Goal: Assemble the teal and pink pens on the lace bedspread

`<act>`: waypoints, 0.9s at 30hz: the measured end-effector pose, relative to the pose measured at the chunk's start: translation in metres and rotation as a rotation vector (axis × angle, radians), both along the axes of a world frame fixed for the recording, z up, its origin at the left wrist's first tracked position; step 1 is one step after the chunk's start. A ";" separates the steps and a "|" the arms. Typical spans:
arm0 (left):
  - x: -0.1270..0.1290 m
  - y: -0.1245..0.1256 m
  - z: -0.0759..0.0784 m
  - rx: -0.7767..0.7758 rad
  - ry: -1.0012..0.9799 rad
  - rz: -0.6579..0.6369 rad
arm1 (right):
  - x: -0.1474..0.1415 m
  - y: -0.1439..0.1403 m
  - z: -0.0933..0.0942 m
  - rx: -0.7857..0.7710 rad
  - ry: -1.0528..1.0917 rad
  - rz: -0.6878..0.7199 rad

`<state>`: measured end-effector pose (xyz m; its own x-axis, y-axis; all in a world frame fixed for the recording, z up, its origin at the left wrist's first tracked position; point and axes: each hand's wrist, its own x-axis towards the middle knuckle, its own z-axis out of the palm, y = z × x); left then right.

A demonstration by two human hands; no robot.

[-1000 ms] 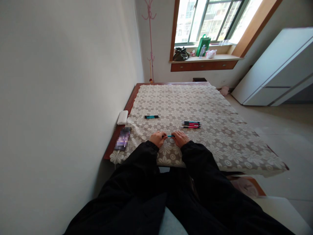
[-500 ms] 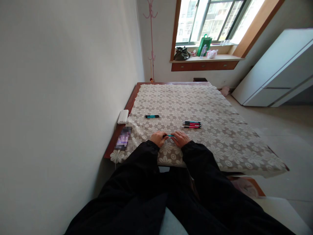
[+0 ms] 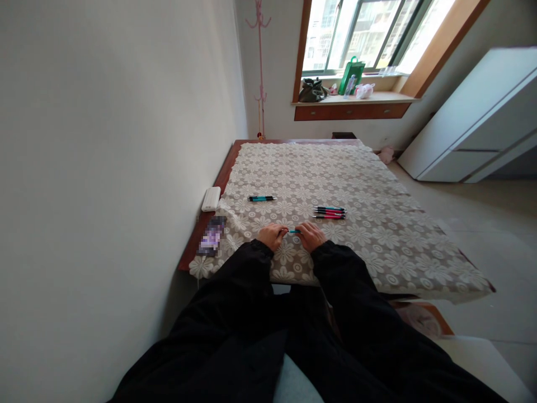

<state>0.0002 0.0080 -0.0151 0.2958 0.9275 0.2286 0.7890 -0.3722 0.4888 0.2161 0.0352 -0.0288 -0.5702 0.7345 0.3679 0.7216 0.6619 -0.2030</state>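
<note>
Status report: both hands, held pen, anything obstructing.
Left hand and right hand pinching blue pen between them. Pen roughly crosswise. Nothing seen blocking; other pens lie beyond, apart.

A flowered cloth (image 3: 310,168) is covering most of the table (image 3: 227,168), while a white block-shaped device (image 3: 211,199) and a pixelated flat object (image 3: 212,236) are lying along its left side. Beyond it, a pink coat rack (image 3: 260,61) is standing left of the window (image 3: 364,39), and a dark bag (image 3: 312,91), a green bag (image 3: 351,76) and a white plastic bag (image 3: 364,91) are sitting on the sill (image 3: 388,97). A white cabinet (image 3: 474,117) is standing at the far right.
</note>
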 end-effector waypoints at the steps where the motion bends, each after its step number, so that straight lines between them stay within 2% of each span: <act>1: 0.000 0.000 -0.001 0.005 -0.011 -0.003 | 0.000 0.000 0.000 0.003 0.005 -0.012; 9: 0.000 -0.001 0.004 0.029 0.021 0.097 | 0.004 0.000 -0.006 0.032 0.019 -0.222; 20: 0.000 -0.003 0.009 -0.008 0.075 0.346 | 0.007 0.007 -0.019 0.053 0.038 -0.318; 22: 0.000 -0.003 0.010 -0.013 0.075 0.362 | 0.007 0.008 -0.020 0.102 0.059 -0.292; 27: -0.002 -0.002 0.010 -0.017 0.046 0.336 | 0.006 0.008 -0.016 0.232 0.100 -0.073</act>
<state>-0.0013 0.0060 -0.0047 -0.0175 0.9784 0.2060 0.8877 -0.0796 0.4535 0.2217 0.0434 -0.0444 -0.4716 0.6614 0.5832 0.7530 0.6462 -0.1240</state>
